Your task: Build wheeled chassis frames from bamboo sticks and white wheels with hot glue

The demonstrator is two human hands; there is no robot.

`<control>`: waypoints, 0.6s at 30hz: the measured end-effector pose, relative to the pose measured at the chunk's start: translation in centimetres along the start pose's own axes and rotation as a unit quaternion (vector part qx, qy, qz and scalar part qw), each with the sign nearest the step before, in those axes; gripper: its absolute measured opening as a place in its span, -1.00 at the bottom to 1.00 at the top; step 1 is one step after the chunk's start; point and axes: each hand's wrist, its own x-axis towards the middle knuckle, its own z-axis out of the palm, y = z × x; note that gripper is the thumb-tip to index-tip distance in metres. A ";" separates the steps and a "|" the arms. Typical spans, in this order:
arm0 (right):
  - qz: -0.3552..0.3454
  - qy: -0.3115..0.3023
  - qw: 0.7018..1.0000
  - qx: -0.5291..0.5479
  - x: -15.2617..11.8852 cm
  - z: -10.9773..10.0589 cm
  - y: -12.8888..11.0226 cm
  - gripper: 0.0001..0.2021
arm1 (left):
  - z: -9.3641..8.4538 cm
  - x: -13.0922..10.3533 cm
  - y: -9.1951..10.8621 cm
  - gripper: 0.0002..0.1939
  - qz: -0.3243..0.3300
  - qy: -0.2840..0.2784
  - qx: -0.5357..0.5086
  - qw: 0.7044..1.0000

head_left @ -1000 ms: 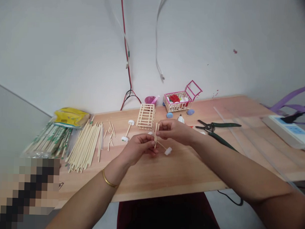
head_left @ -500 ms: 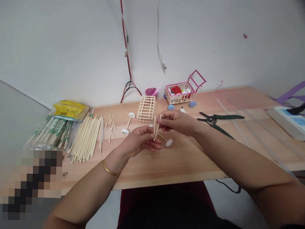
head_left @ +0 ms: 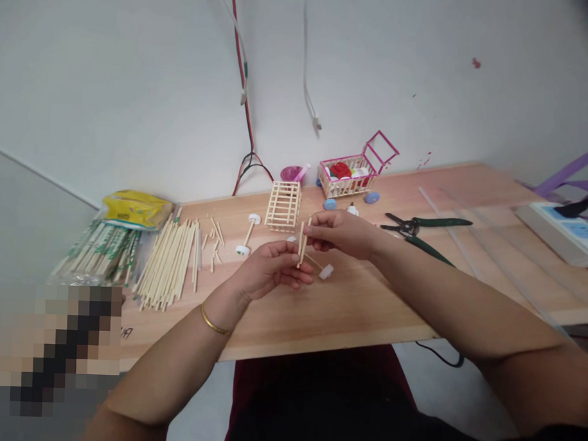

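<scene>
Over the middle of the table my left hand pinches a short wooden stick near its lower end. My right hand grips a second stick near its top. The two pieces stand close side by side, almost upright; whether they touch I cannot tell. Just behind my fingers lies an axle with a whitish wheel, partly hidden by my hands. A small slatted frame of sticks stands beyond them. To its left rests another axle with white cap wheels.
Many loose sticks lie at left beside wrapped chopsticks and a yellow packet. Cut pieces are scattered nearby. Pink-trimmed cart, blue caps, green-handled pliers, clear strips and a power strip occupy the back and right.
The two sticks have come closer together, the left one tilting slightly to the right. My hands have hardly moved, and the view has shifted slightly.
</scene>
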 end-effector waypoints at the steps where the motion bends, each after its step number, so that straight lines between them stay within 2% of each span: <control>1: 0.007 0.003 1.000 0.005 0.0 0.1 0.0 -0.69 | 0.0 0.0 0.0 -0.80 0.000 -0.003 -0.003 1.000; 11: 0.026 0.000 1.000 -0.018 -0.1 0.7 -0.3 -0.65 | -0.1 0.0 -0.1 -0.82 -0.003 -0.017 -0.005 1.000; 18: -0.018 0.021 0.999 -0.030 -0.2 1.0 -0.1 -0.66 | -0.1 0.1 -0.2 -0.78 -0.007 -0.008 0.013 1.000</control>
